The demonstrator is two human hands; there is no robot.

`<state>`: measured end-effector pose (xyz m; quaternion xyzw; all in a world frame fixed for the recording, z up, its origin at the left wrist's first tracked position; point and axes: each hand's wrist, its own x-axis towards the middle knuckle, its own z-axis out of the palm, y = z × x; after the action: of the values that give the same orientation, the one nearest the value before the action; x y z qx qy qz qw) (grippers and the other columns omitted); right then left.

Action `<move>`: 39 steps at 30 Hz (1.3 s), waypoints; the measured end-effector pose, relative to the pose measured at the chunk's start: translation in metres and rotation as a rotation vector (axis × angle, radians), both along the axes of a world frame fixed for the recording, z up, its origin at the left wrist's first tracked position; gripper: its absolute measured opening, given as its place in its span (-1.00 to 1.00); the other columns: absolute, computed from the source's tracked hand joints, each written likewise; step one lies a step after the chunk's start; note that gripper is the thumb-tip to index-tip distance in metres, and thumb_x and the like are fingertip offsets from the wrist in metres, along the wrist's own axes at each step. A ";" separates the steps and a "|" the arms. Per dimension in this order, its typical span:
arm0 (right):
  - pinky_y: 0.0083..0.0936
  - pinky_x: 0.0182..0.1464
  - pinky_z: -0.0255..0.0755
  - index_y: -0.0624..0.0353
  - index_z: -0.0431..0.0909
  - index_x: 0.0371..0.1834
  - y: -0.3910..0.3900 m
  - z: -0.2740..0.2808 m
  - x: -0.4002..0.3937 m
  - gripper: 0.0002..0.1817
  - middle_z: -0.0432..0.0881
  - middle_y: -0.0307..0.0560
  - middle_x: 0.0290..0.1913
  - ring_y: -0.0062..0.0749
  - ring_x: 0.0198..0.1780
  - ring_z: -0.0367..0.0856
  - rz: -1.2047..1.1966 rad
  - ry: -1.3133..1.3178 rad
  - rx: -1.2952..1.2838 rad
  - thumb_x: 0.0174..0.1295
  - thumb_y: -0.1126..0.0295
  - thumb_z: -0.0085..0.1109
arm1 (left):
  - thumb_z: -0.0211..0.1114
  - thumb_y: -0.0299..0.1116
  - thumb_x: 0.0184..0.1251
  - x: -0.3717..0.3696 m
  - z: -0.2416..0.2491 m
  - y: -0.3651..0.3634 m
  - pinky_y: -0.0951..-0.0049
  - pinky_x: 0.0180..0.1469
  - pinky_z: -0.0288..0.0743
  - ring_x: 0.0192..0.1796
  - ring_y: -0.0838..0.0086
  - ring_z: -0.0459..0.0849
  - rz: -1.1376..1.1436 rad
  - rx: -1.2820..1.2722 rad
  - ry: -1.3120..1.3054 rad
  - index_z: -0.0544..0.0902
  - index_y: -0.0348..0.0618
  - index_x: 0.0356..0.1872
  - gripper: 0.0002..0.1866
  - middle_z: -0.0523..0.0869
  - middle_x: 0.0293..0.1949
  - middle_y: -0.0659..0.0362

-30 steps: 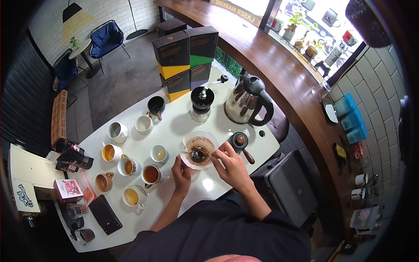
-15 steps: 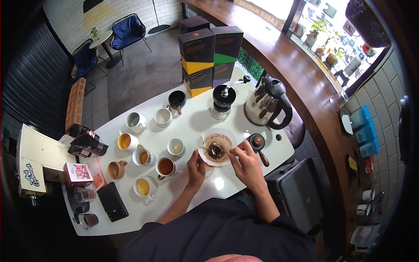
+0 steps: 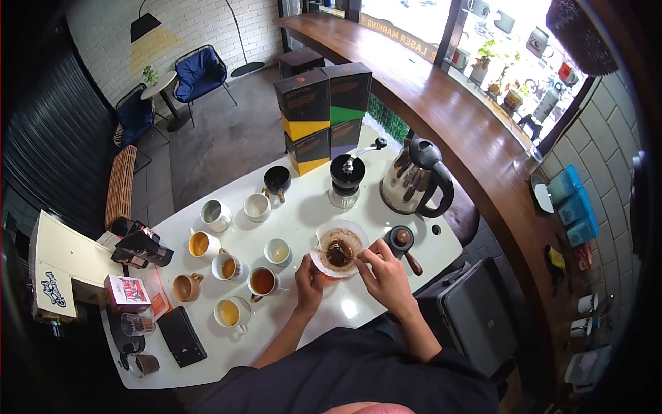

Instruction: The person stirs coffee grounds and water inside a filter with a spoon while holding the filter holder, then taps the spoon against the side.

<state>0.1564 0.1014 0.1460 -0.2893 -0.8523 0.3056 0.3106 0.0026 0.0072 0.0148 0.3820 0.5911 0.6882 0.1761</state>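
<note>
A coffee dripper (image 3: 352, 232) with a pale, scalloped rim holds a paper filter with dark wet coffee grounds (image 3: 338, 253) inside. Amber-orange colour shows beneath it, mostly hidden. My left hand (image 3: 308, 286) is curled against the dripper's left side, gripping it. From the right, my right hand (image 3: 386, 276) pinches a thin handle, apparently a small spoon (image 3: 352, 257), whose end dips into the grounds. A round dark tool with a wooden handle (image 3: 400, 239) lies just beyond my right hand. Left of the dripper stand cups, including one of dark amber liquid (image 3: 263, 281) and one of yellow liquid (image 3: 227, 312).
Behind the dripper stand a hand coffee grinder (image 3: 346, 172) and a steel kettle (image 3: 412, 176). Stacked boxes (image 3: 303, 96) rise at the table's far edge. A black scale-like slab (image 3: 181, 336) and plastic cups (image 3: 138, 323) lie left. A wooden counter (image 3: 441, 107) curves along the right.
The camera view has tilted slightly, shifting the scene. The coffee in the filter looks stirred, with the spoon's end in a slightly different place. Both hands keep their grip.
</note>
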 end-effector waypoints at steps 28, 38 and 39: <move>-0.27 -0.39 0.50 0.15 0.64 -0.18 -0.001 -0.002 0.002 -0.88 0.48 -0.07 -0.23 -0.20 -0.41 0.67 -0.003 -0.042 0.040 0.33 0.36 0.27 | 0.09 -0.45 0.52 0.001 0.002 -0.003 0.48 -0.21 0.47 -0.31 0.56 0.51 -0.008 -0.020 -0.058 0.47 -0.39 -0.01 -0.81 0.61 -0.33 0.14; -0.27 -0.37 0.44 0.23 0.60 -0.25 -0.001 -0.001 -0.005 -0.90 0.47 -0.04 -0.24 -0.20 -0.43 0.62 0.030 -0.004 0.032 0.30 0.43 0.28 | 0.08 -0.49 0.51 0.000 -0.002 -0.003 0.48 -0.22 0.46 -0.33 0.53 0.50 0.030 -0.003 0.027 0.48 -0.41 -0.05 -0.84 0.59 -0.34 0.13; -0.27 -0.37 0.44 0.23 0.60 -0.25 -0.001 -0.001 -0.006 -0.90 0.47 -0.04 -0.24 -0.20 -0.43 0.62 0.030 -0.007 0.032 0.30 0.43 0.28 | 0.08 -0.47 0.52 -0.001 -0.002 -0.003 0.47 -0.21 0.47 -0.33 0.53 0.52 0.012 -0.011 0.014 0.48 -0.41 -0.04 -0.83 0.60 -0.34 0.13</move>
<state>0.1509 0.1005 0.1453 -0.2726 -0.8624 0.2954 0.3076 0.0014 0.0038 0.0125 0.3822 0.5985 0.6833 0.1698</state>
